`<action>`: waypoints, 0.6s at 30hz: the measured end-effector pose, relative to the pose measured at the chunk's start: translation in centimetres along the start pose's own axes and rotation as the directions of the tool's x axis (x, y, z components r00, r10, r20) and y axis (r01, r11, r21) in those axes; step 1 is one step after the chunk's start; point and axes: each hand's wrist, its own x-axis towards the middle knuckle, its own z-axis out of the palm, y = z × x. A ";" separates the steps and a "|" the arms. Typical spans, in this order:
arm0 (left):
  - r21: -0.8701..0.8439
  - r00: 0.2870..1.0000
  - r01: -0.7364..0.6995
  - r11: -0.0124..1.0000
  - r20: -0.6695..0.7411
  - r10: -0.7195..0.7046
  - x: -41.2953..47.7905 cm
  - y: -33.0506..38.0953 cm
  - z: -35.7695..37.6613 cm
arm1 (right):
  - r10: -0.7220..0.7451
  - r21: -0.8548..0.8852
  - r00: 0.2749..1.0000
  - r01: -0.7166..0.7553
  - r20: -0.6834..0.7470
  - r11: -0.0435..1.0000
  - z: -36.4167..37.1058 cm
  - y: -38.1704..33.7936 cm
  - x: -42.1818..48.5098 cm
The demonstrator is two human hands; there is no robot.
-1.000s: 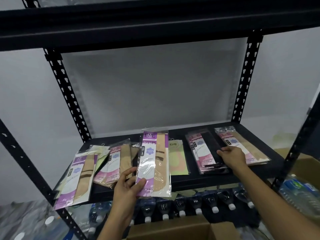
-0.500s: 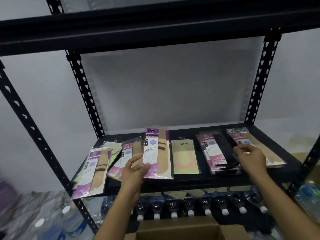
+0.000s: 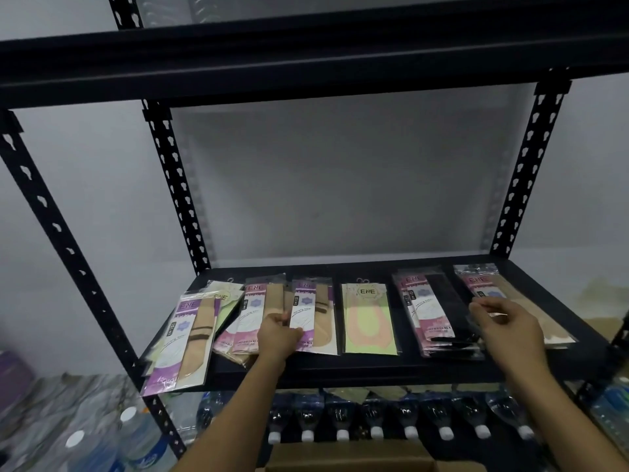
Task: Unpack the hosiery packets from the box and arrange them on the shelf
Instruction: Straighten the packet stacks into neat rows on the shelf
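Left hand (image 3: 277, 335): fingers curled, thumb on top, pinching the lower left edge of the purple packet (image 3: 315, 311).
Purple packet: flat on the shelf (image 3: 374, 366), between the pink packet (image 3: 252, 315), which it overlapped, and the green packet (image 3: 369, 318), which lay just beside it.
Long axis: ran front to back, nearly parallel to the green packet.
Direction from hand: the packet lay forward and to the right of the left hand.
Right hand (image 3: 510, 328): fingers curled, and it seemed to pinch the clear left edge of the beige packet (image 3: 531, 301), beside the black stack (image 3: 439, 308).
Nearer hand: the left, already on the purple packet; the right was well apart from it.
Coming move: probably a small slide or turn to square the purple packet in the row.
Box (image 3: 347, 458): below the shelf, its contents hidden.
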 end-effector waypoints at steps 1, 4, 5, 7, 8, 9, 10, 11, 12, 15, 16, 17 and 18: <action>0.075 0.999 -0.028 0.997 -0.017 0.030 -0.1 0.1 0.0 | -0.014 0.003 1.000 0.014 0.004 1.000 -0.1 -0.2 -0.2; 0.217 0.991 -0.117 0.969 -0.045 0.129 -0.4 0.5 0.0 | -0.045 0.015 0.999 0.045 0.013 0.999 -0.3 -0.8 -0.6; 0.263 0.986 -0.140 0.955 -0.047 0.158 -0.6 0.7 0.0 | -0.050 0.021 0.999 0.050 0.017 0.999 -0.3 -1.0 -0.8; 0.336 0.979 -0.177 0.925 -0.035 0.200 -0.8 1.0 0.0 | -0.060 0.032 0.998 0.060 0.027 0.998 -0.2 -1.2 -1.1; 0.360 0.976 -0.194 0.913 -0.024 0.217 -0.9 1.1 0.0 | -0.068 0.036 0.997 0.067 0.031 0.997 -0.1 -1.4 -1.3; 0.382 0.973 -0.208 0.901 -0.012 0.230 -1.1 1.3 0.1 | -0.074 0.037 0.997 0.072 0.034 0.997 0.0 -1.5 -1.4; 0.398 0.972 -0.216 0.892 -0.002 0.236 -1.2 1.4 0.0 | -0.077 0.035 0.996 0.076 0.037 0.997 0.0 -1.7 -1.6; 0.407 0.971 -0.221 0.886 0.005 0.240 -1.4 1.6 0.0 | -0.078 0.029 0.996 0.076 0.039 0.997 0.1 -1.8 -1.8; 0.408 0.969 -0.230 0.884 0.010 0.247 -1.6 1.7 0.0 | -0.078 0.024 0.996 0.077 0.042 0.997 0.2 -1.9 -2.0; 0.388 0.959 -0.266 0.883 0.019 0.281 -2.3 2.0 -0.6 | -0.087 0.025 0.994 0.086 0.065 0.996 0.5 -2.1 -2.6; 0.367 0.958 -0.273 0.889 0.018 0.287 -2.5 2.0 -0.9 | -0.091 0.029 0.993 0.089 0.078 0.996 0.6 -2.2 -2.9; 0.335 0.957 -0.278 0.900 0.016 0.290 -2.6 2.0 -1.2 | -0.095 0.035 0.991 0.092 0.092 0.995 0.8 -2.3 -3.2; 0.299 0.956 -0.283 0.911 0.013 0.293 -2.8 2.0 -1.7 | -0.096 0.045 0.990 0.092 0.108 0.995 1.0 -2.3 -3.5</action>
